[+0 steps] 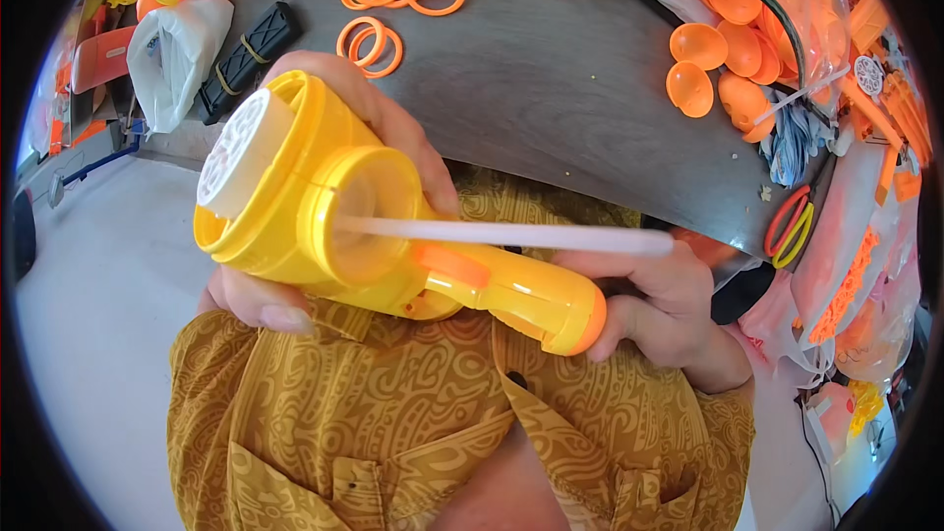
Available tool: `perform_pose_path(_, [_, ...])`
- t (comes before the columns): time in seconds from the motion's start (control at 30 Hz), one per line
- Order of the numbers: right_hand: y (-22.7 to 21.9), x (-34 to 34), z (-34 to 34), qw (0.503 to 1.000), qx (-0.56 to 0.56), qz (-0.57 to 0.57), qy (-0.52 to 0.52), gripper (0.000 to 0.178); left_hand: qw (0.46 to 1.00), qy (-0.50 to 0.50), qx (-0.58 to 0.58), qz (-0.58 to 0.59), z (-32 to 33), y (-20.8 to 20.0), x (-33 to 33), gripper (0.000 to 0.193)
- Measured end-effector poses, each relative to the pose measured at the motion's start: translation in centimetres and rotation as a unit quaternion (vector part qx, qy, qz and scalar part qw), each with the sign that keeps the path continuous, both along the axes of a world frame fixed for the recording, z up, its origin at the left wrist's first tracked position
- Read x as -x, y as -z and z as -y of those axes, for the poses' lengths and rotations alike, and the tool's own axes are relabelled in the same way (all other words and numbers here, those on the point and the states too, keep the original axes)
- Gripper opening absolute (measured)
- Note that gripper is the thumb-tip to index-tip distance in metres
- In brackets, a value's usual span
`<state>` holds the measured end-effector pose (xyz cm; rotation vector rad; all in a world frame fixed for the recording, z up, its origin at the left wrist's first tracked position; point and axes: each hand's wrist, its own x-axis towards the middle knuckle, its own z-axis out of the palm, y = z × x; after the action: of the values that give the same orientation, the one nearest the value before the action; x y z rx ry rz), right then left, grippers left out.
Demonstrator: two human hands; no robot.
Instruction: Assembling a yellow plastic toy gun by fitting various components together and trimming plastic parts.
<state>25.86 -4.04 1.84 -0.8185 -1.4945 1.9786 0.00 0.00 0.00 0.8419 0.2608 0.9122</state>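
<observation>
1. The yellow plastic piece (300,197) is up in both hands, in front of the patterned shirt (364,413), at the near side of the dark table (551,108).
2. Its long axis runs on a slant, from upper left to lower right. The wide end, with a white openwork disc (234,152), points left; the narrow handle (531,295) points right and toward the wearer, ending in an orange cap (588,320).
3. A round opening (372,211) in its side faces up and to the right. From there a pale rod (531,235) runs right, nearly level, above the handle and an orange trigger-like part (454,265).
4. The left hand (398,128) is clamped around the wide body, fingers along the far side, thumb on the near side.
5. The right hand (654,310) is closed on the capped end. The rod's tip lies over this hand; I cannot tell whether they touch.
6. The table's near edge passes behind the piece and slopes down toward scissors (804,205) at the right.
7. Open room: bare tabletop stretches beyond the piece, between orange rings (436,12) at the far side and orange cups (698,44) at the right. To the left, pale floor (128,265) lies open below a white bag (177,59) and a banded black bar (254,57).
</observation>
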Motion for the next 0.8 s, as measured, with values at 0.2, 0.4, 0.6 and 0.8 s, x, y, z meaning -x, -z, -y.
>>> perform_pose_path(0.2, [0.0,0.4,-0.1,1.000,0.020,0.003,0.011,0.042,0.995,-0.049,0.072,-0.054,0.3,-1.0,-0.3,0.071])
perform_pose_path(0.4, [1.1,0.7,-0.6,0.990,0.105,0.043,0.079,0.049,0.991,-0.113,-0.014,-0.065,0.3,-0.4,0.1,0.084])
perform_pose_path(0.6, [0.8,1.0,-1.2,0.990,0.028,-0.014,0.135,0.044,0.985,-0.058,-0.158,-0.036,-2.0,0.0,0.6,0.088])
perform_pose_path(0.8, [1.3,0.9,-1.1,0.978,-0.059,-0.018,0.200,0.043,0.985,-0.140,-0.095,-0.046,-1.7,0.7,0.3,0.084])
